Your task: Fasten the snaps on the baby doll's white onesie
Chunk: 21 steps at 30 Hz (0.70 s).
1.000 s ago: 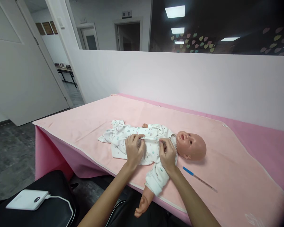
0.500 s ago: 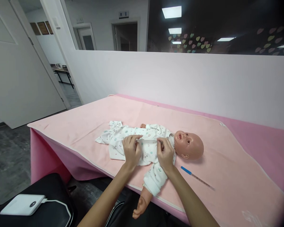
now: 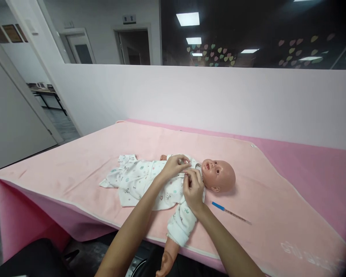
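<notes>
On the pink blanket lies the doll, on its back, head to the right, and everything else sits around it. Left of the doll's head, the white printed baby suit trails out flat and empty where the legs would be, dotted with small pastel shapes. Your left hand reaches over the doll's chest, fingers pinched on the fabric near the collar; it seems to hold that edge taut. Just right of it, your right hand pinches the facing edge of the suit below the chin, likely to line the two sides up. The doll's near arm hangs off the blanket's front edge. Right of the head, near it, lies a thin thermometer with a blue end.
</notes>
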Motion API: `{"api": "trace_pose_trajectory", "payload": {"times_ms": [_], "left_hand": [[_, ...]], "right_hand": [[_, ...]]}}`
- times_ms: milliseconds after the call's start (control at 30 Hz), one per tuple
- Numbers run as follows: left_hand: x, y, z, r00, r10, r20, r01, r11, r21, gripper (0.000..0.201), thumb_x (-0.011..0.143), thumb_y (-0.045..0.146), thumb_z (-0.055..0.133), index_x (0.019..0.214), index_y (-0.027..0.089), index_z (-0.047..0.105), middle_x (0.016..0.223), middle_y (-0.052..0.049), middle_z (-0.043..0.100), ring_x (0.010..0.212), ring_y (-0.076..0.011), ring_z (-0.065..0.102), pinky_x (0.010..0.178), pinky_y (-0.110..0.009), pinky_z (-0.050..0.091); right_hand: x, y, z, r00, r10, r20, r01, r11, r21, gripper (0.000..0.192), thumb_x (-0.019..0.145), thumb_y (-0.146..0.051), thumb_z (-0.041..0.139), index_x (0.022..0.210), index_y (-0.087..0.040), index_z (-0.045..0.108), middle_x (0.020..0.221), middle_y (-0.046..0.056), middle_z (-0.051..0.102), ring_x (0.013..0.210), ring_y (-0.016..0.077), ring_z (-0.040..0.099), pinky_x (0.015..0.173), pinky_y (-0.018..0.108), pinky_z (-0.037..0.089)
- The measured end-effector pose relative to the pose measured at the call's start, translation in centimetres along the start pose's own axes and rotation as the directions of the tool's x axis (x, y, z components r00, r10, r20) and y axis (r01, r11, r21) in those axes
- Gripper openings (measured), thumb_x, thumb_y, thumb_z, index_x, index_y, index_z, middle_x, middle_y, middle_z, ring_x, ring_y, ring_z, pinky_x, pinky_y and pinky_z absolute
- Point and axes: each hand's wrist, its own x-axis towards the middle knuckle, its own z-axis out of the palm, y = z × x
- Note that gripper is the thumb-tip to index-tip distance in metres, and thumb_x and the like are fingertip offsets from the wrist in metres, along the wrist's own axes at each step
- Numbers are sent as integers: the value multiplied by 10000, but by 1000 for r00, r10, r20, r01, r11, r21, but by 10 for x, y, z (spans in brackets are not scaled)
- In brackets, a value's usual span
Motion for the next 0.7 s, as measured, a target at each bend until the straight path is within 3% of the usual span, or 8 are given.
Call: {"api": "trace_pose_trajectory", "payload": {"times_ms": [100, 200, 367, 467, 567, 633, 700], "left_hand": [[-4, -7, 3, 993, -30, 118, 32, 999, -8, 213, 667, 301, 589, 787, 153, 682, 674, -5, 581, 508, -80, 423, 487, -203, 321], [-11, -3, 0, 983, 6, 182, -12, 999, 35, 194, 644, 277, 594, 777, 178, 694, 684, -3, 593, 562, -98, 450, 525, -207, 337], [-13, 1, -3, 964, 32, 265, -59, 994, 94, 269, 598, 384, 674, 798, 207, 697, 753, -6, 596, 632, -118, 464, 569, -220, 341], [-10, -4, -3, 969, 3, 248, -4, 1000, 4, 264, 656, 412, 635, 780, 183, 675, 736, -4, 576, 608, -107, 440, 561, -222, 326], [-4, -12, -3, 978, -115, 172, 149, 968, -200, 271, 716, 425, 574, 722, 158, 619, 650, 10, 525, 583, -101, 418, 552, -221, 314], [0, -18, -5, 967, -246, 70, 255, 903, -347, 270, 720, 421, 571, 680, 155, 590, 607, 16, 500, 584, -102, 422, 565, -222, 321], [3, -24, -7, 929, -370, 8, 328, 815, -478, 273, 704, 416, 590, 647, 149, 581, 569, 17, 488, 572, -101, 426, 571, -224, 333]], "right_hand": [[1, -2, 1, 1000, 9, -20, -9, 1000, -16, 224, 839, -141, 379, 923, -192, 580, 914, 65, 529, 792, 138, 542, 660, 267, 468], [5, -11, -7, 999, 36, -34, -37, 999, -20, 219, 832, -139, 383, 917, -187, 579, 863, 55, 517, 714, 125, 530, 618, 253, 459], [1, -22, -58, 994, 94, -51, -100, 987, -125, 161, 821, -170, 422, 873, -189, 573, 857, 49, 561, 720, 131, 548, 617, 248, 470], [-22, -4, -103, 983, 174, -52, -179, 890, -419, 176, 819, -213, 423, 896, -197, 580, 888, 64, 596, 814, 175, 564, 700, 303, 483], [-53, 27, -143, 975, 217, 45, -116, 672, -731, 251, 792, -269, 423, 945, -171, 595, 1015, 129, 601, 957, 273, 546, 801, 439, 458], [-71, 44, -163, 965, 244, 92, -72, 590, -804, 289, 789, -295, 411, 945, -145, 602, 1025, 157, 606, 969, 297, 556, 808, 465, 459], [-82, 50, -176, 955, 268, 126, -63, 599, -798, 271, 791, -306, 410, 917, -173, 609, 995, 139, 624, 954, 287, 577, 821, 461, 463]]}}
